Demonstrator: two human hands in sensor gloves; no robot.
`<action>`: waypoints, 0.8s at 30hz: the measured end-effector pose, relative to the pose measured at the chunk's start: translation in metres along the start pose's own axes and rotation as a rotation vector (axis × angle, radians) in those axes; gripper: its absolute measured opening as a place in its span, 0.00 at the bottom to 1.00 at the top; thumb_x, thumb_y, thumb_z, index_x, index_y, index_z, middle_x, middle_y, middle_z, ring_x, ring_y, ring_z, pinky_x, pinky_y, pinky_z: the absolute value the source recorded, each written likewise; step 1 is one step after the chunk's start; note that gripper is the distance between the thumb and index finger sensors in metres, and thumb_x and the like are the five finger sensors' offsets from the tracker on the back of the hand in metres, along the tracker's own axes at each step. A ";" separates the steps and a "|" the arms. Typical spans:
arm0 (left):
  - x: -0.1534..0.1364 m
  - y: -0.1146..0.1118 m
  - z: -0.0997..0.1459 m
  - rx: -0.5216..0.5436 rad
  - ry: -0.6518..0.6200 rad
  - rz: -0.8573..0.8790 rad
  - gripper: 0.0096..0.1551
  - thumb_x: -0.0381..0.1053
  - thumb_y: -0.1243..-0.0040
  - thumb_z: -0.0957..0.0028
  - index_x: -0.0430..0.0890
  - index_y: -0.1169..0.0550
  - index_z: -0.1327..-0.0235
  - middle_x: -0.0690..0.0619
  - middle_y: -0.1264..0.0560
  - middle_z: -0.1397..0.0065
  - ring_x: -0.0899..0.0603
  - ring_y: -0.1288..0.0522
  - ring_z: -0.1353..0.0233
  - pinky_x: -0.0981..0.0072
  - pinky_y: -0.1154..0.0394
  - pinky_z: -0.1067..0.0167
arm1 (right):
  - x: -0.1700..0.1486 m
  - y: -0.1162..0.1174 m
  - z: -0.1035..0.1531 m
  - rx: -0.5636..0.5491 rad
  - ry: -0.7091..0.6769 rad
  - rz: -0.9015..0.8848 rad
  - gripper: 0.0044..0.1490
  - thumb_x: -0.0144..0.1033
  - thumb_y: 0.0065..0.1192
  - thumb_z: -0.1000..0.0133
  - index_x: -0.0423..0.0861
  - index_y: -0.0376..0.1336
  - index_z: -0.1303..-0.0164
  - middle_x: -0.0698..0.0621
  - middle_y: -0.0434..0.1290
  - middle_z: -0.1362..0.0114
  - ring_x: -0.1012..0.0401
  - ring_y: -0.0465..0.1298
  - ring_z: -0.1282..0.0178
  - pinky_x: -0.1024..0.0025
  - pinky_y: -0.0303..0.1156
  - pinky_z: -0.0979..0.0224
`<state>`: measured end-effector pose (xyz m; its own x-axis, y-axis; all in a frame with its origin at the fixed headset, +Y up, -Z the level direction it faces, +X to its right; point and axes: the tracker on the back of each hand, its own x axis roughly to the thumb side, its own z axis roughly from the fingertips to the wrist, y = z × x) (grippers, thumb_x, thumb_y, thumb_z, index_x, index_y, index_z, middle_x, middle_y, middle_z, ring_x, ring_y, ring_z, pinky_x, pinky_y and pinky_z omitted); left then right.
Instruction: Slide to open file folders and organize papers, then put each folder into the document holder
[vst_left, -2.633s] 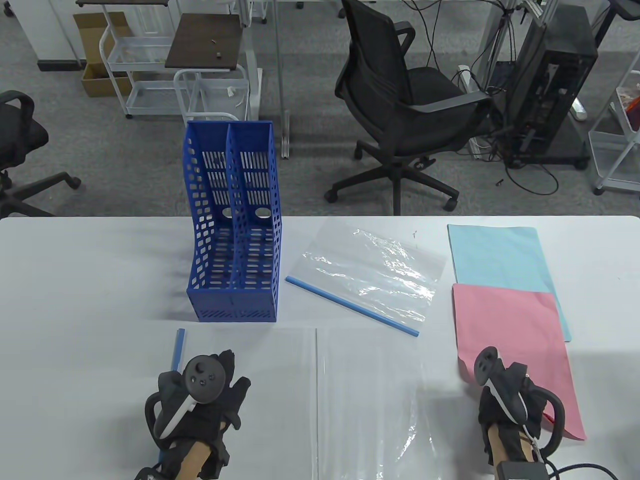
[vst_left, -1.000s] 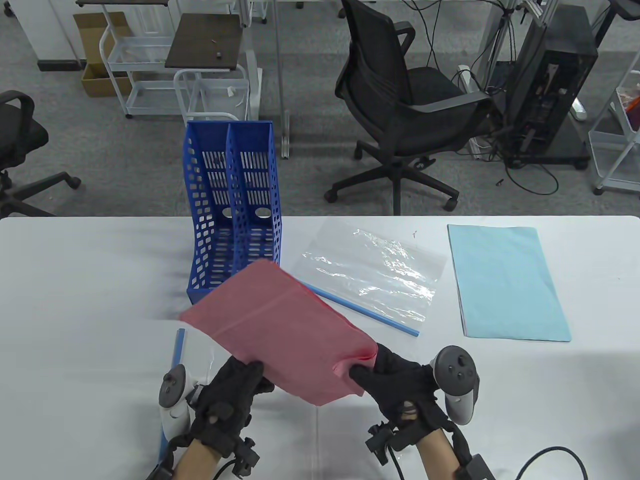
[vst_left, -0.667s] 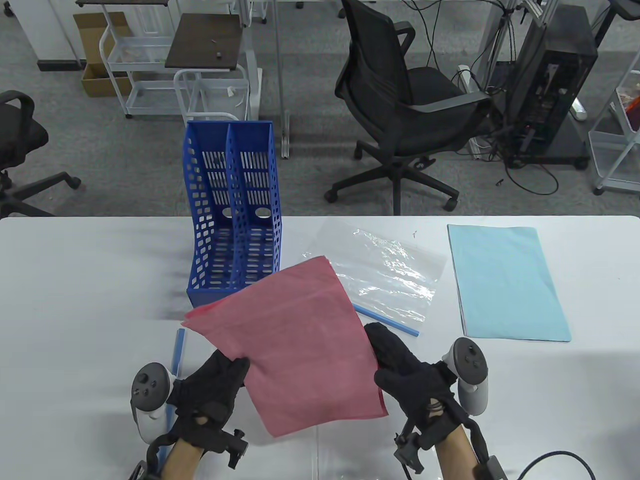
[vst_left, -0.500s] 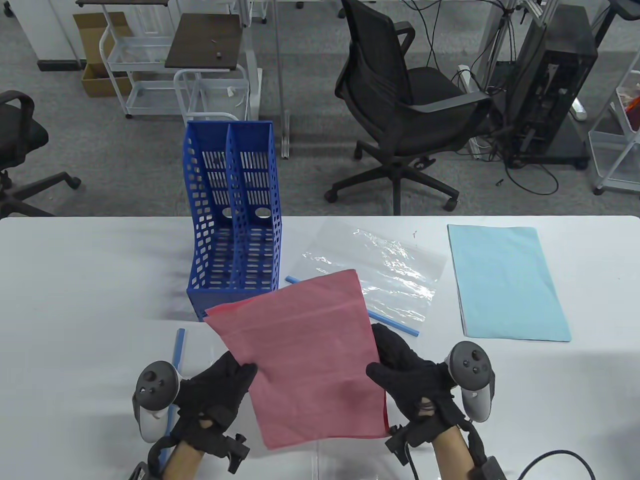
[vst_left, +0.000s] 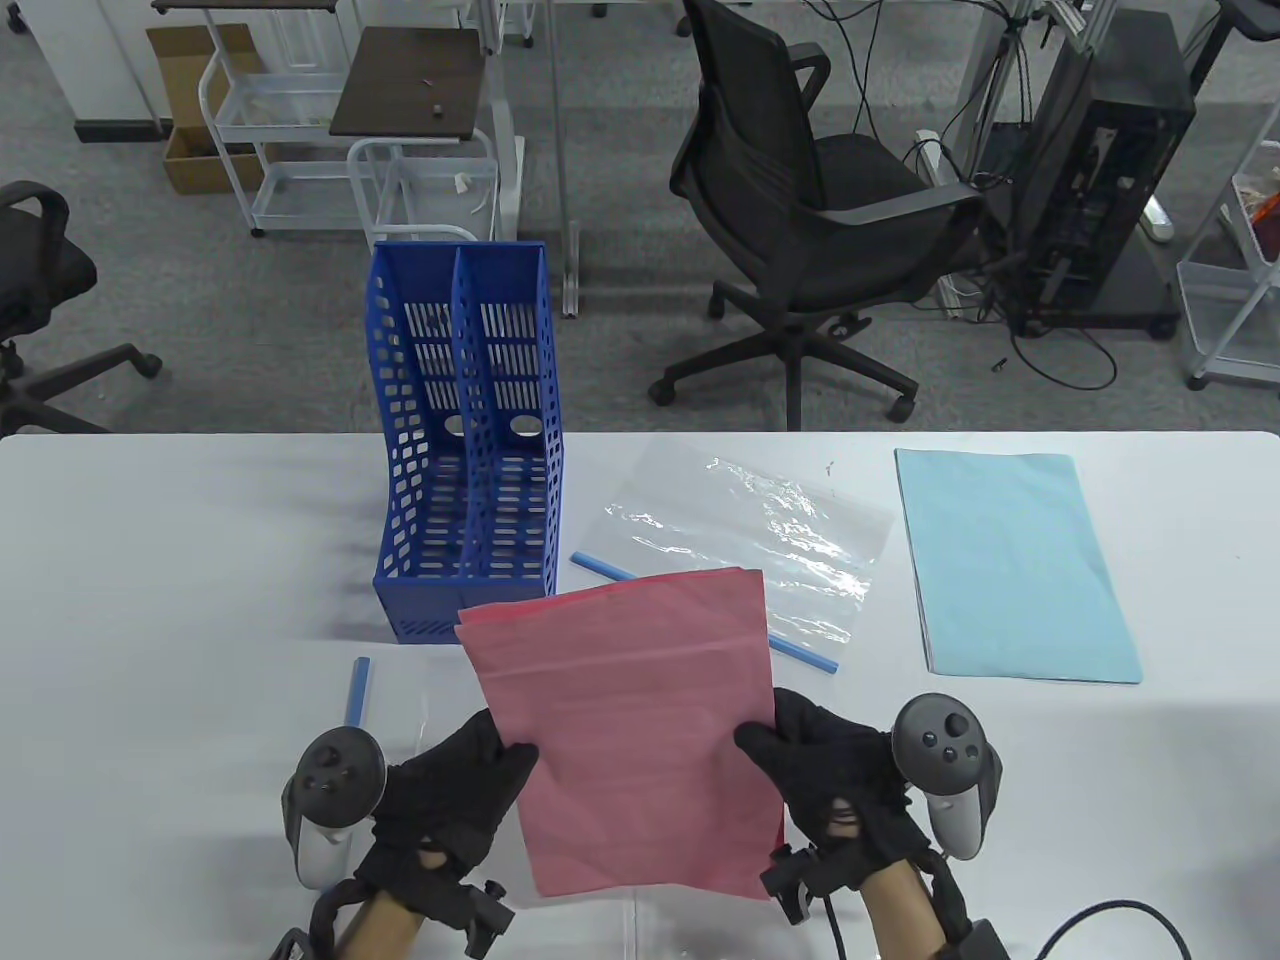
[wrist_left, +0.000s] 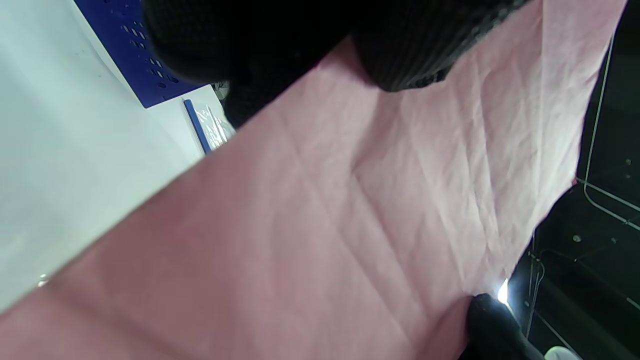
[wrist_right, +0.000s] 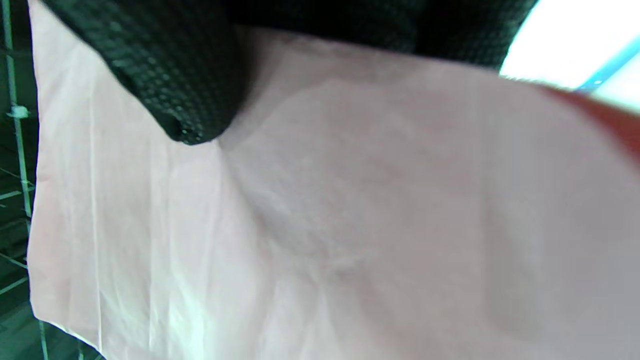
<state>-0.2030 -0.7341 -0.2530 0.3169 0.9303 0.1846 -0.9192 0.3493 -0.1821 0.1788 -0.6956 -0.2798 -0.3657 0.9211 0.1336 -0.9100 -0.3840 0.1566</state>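
Note:
A stack of pink papers (vst_left: 635, 730) is held up above the table's front, close to upright. My left hand (vst_left: 455, 775) grips its left edge and my right hand (vst_left: 810, 765) grips its right edge. The pink papers (wrist_left: 320, 225) fill the left wrist view, and the pink papers (wrist_right: 350, 225) fill the right wrist view too. Under them lies an opened clear folder (vst_left: 720, 905), its blue slide bar (vst_left: 356, 690) loose at the left. A second clear folder (vst_left: 760, 535) with a blue slide bar (vst_left: 800, 652) lies behind. The blue document holder (vst_left: 470, 440) stands at the back left.
A stack of light blue papers (vst_left: 1010, 560) lies flat at the right of the white table (vst_left: 150, 560). Beyond the table's far edge are a black office chair (vst_left: 800, 210), a computer tower and wire carts on the floor.
The pink papers left the table's right side and came to the middle front in both hands. Over the last second they turned from tilted left to nearly square and drew toward me.

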 end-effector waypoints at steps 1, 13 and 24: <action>0.001 -0.001 0.000 -0.014 0.006 0.002 0.23 0.51 0.32 0.52 0.52 0.17 0.43 0.50 0.14 0.48 0.46 0.12 0.54 0.52 0.17 0.50 | -0.001 -0.001 0.000 0.006 0.015 0.011 0.29 0.48 0.72 0.56 0.49 0.74 0.47 0.53 0.87 0.48 0.57 0.90 0.54 0.54 0.82 0.41; -0.002 -0.011 0.000 -0.029 0.090 -0.122 0.30 0.53 0.33 0.51 0.50 0.21 0.34 0.48 0.17 0.39 0.42 0.13 0.45 0.47 0.20 0.42 | -0.055 -0.031 0.000 0.065 0.369 -0.067 0.25 0.42 0.72 0.56 0.46 0.76 0.51 0.51 0.89 0.56 0.60 0.90 0.65 0.60 0.84 0.47; 0.007 -0.001 0.003 0.104 0.128 -0.664 0.34 0.57 0.34 0.51 0.51 0.25 0.29 0.48 0.20 0.32 0.39 0.16 0.37 0.43 0.23 0.36 | -0.095 -0.055 0.005 0.090 0.647 0.029 0.26 0.41 0.71 0.55 0.44 0.75 0.49 0.50 0.88 0.56 0.59 0.90 0.65 0.60 0.84 0.46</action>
<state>-0.2009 -0.7283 -0.2485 0.8407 0.5306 0.1080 -0.5359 0.8439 0.0256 0.2645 -0.7620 -0.2957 -0.4591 0.7525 -0.4722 -0.8884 -0.3874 0.2464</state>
